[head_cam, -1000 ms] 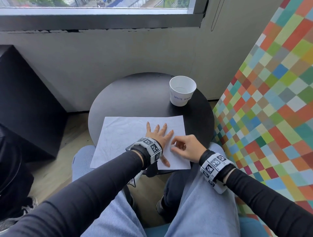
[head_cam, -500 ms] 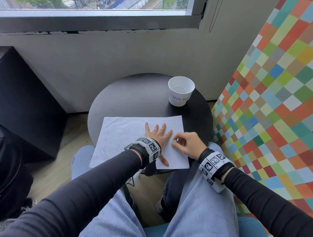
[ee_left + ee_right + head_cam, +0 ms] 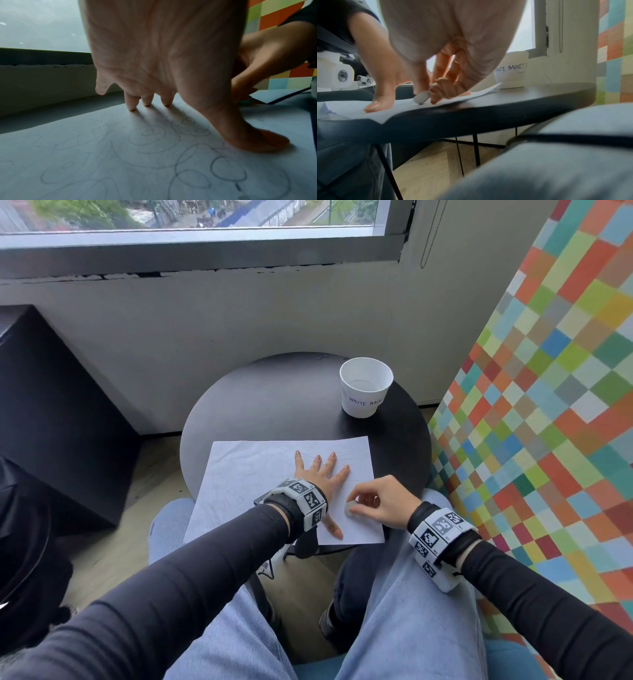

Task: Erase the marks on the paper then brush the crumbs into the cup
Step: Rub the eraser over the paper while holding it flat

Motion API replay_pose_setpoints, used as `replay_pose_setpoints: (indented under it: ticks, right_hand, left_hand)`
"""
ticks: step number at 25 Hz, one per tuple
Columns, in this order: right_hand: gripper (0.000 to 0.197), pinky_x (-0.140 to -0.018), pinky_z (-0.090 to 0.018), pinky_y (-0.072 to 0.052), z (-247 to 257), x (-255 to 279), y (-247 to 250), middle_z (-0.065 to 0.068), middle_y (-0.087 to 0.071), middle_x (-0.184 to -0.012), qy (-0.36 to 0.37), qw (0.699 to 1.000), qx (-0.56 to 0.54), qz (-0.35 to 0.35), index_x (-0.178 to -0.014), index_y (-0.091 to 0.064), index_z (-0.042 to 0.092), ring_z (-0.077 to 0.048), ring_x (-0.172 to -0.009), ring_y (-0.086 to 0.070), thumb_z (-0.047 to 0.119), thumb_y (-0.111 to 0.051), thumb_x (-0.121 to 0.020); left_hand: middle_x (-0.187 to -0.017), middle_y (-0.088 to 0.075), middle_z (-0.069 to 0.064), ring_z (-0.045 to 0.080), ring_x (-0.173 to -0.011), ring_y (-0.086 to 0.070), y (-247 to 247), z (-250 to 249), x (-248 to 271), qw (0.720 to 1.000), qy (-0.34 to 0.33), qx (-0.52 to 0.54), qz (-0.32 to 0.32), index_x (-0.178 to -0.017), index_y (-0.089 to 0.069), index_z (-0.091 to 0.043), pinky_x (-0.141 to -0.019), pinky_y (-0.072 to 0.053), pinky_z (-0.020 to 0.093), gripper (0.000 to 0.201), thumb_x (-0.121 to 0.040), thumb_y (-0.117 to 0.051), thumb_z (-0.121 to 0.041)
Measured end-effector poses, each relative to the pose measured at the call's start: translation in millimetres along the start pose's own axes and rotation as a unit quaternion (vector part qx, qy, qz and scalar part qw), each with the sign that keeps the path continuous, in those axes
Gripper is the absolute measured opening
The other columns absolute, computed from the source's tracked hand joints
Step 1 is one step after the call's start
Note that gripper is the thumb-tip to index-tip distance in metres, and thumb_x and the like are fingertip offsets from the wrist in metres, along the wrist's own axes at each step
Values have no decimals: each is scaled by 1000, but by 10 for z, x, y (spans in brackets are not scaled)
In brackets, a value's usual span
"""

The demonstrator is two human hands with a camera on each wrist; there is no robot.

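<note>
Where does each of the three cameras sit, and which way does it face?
Head: worn on the head, looking forward and down at the round table, paper, cup; shows both forearms, thighs, left hand, right hand.
Left wrist: low over the paper, facing along the flat left hand toward the window.
Right wrist: at table-edge height, facing along the right hand, whose fingers pinch the eraser; a thigh shows.
Shared: head and right wrist both show the cup labelled WASTE BASKET.
</note>
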State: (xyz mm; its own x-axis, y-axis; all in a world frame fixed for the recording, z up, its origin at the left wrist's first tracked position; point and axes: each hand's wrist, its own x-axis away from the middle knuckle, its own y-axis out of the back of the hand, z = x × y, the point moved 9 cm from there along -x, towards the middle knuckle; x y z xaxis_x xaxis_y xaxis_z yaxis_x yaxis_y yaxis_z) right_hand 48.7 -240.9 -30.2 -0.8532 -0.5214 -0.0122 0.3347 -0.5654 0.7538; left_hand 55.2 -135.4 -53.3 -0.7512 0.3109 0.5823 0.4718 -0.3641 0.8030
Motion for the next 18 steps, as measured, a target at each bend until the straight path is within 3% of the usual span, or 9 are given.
replay_pose_setpoints:
  ticks: [2, 6, 9, 10, 13, 16, 18]
  right_hand:
    - [7, -60, -16, -39, -106, -3, 159, 9, -58, -60, -32, 998, -6, -60, -80, -69, 18, -6, -55, -51, 23, -74, -79]
    - [7, -59, -13, -40, 25, 52, -30, 11, -58, -61, 10, 999, -12, 38, -81, -71, 24, -6, -57, -53, 29, -75, -79]
    - [7, -60, -16, -39, -112, 3, 191, 11, -56, -59, -27, 998, 11, -51, -80, -69, 22, -6, -55, -52, 26, -74, -79]
    - [7, -60, -17, -39, -128, 7, 199, 10, -56, -59, -30, 998, 8, -49, -79, -68, 21, -7, -55, -51, 25, -73, -79]
    - [8, -59, -13, -40, -6, 52, -20, 9, -58, -62, 9, 999, -4, 43, -80, -69, 23, -8, -58, -53, 30, -74, -80]
    - [7, -59, -15, -39, -110, 15, 179, 10, -58, -61, -21, 999, 6, -41, -79, -69, 20, -8, -56, -52, 25, -74, -79]
    - [7, -59, -14, -38, -89, 27, 173, 8, -57, -60, -15, 999, 6, -34, -79, -67, 20, -9, -57, -52, 23, -72, -80]
  left_hand:
    - [-162, 22, 10, 37, -151, 8, -2, 0, -5, 1000, -1, 2, -1, -155, 19, -24, -111, 4, 72, 144, -58, -71, -82]
    - [-162, 22, 11, 37, -151, 8, 3, -2, -4, 1000, 1, -3, 1, -155, 19, -24, -110, 4, 72, 145, -58, -70, -82]
    - [-162, 23, 10, 37, -151, 8, 6, -7, -3, 1000, -1, -1, 3, -155, 19, -24, -111, 3, 72, 144, -58, -70, -82]
    - [-162, 23, 10, 37, -151, 8, 4, -9, 0, 1000, 0, -1, 4, -155, 19, -24, -111, 3, 72, 144, -58, -70, -82]
    - [-162, 23, 10, 37, -151, 9, -3, 1, -2, 1000, 0, -1, 5, -155, 19, -24, -112, 3, 72, 145, -58, -70, -82]
    - [-162, 24, 10, 37, -151, 9, -2, -2, -15, 1000, -3, 1, 7, -155, 20, -24, -112, 3, 72, 145, -58, -70, -82]
    - [-162, 24, 10, 37, -151, 9, -10, -2, -9, 1000, -1, 0, 10, -155, 20, -24, -111, 3, 72, 145, -58, -70, -82]
